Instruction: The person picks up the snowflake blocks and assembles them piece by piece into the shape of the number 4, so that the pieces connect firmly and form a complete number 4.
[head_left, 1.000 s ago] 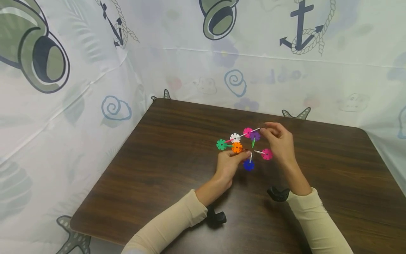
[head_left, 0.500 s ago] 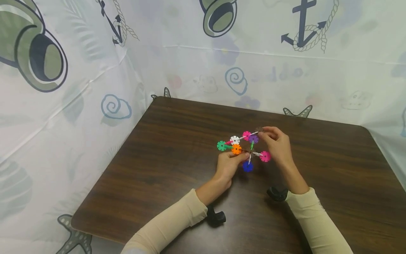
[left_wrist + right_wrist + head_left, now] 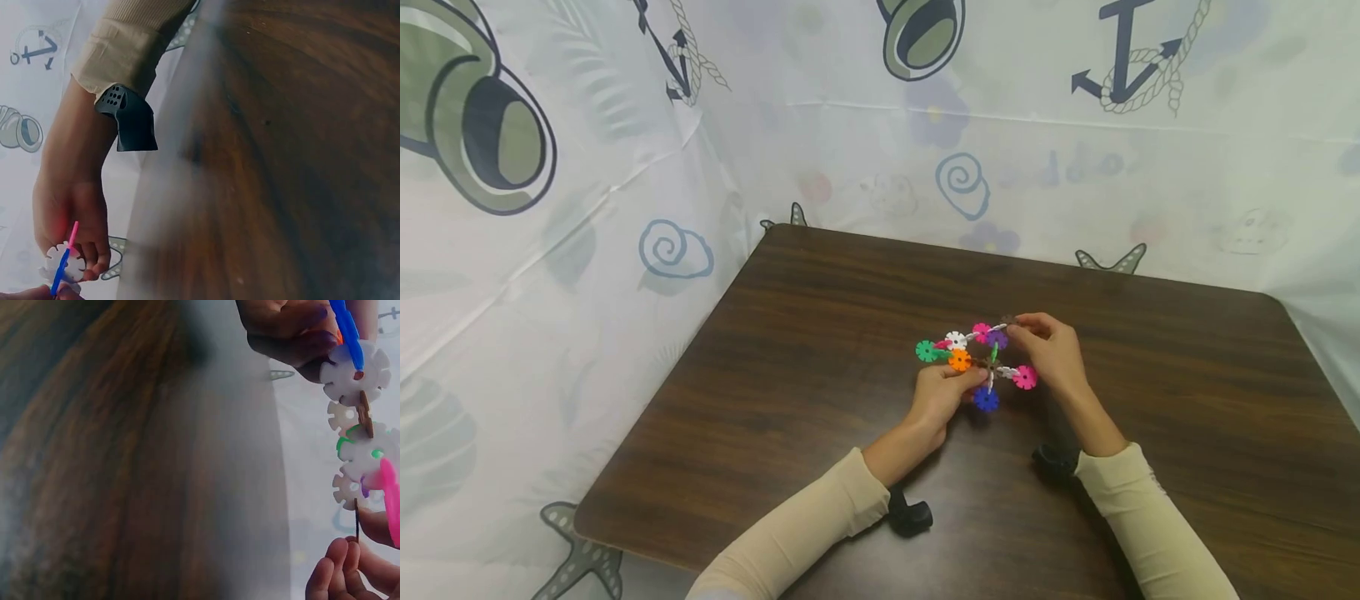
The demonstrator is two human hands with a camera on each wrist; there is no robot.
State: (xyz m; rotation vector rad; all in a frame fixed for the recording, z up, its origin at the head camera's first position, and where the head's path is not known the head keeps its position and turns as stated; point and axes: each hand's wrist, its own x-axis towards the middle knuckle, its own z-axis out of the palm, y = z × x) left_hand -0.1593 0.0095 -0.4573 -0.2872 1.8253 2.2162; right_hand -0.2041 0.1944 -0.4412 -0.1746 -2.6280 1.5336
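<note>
In the head view, a linked chain of notched plastic snowflake discs hangs between both hands above the table. It includes a green disc (image 3: pixel 927 351), an orange disc (image 3: pixel 959 360), a purple disc (image 3: pixel 997 340), a blue disc (image 3: pixel 987 400) and a pink disc (image 3: pixel 1025 377), with white discs edge-on between some. My left hand (image 3: pixel 934 402) pinches the chain at a brown disc (image 3: pixel 991 367) near its middle. Between the thumb and fingers of my right hand (image 3: pixel 1054 354) is another brown disc (image 3: pixel 1008 320), right at the chain's far end. It stands edge-on in the right wrist view.
Dark brown wooden table (image 3: pixel 790 358) lies beneath the hands. Printed white cloth (image 3: pixel 850 150) hangs behind it and along its left side. Black wrist-worn cameras, one under the left wrist (image 3: pixel 910 512) and one under the right (image 3: pixel 1054 462), sit close over the tabletop.
My right hand has come slightly lower and nearer the left, still holding the brown disc at the chain's end. The chain's far side has dipped with it. My left hand keeps its grip.
</note>
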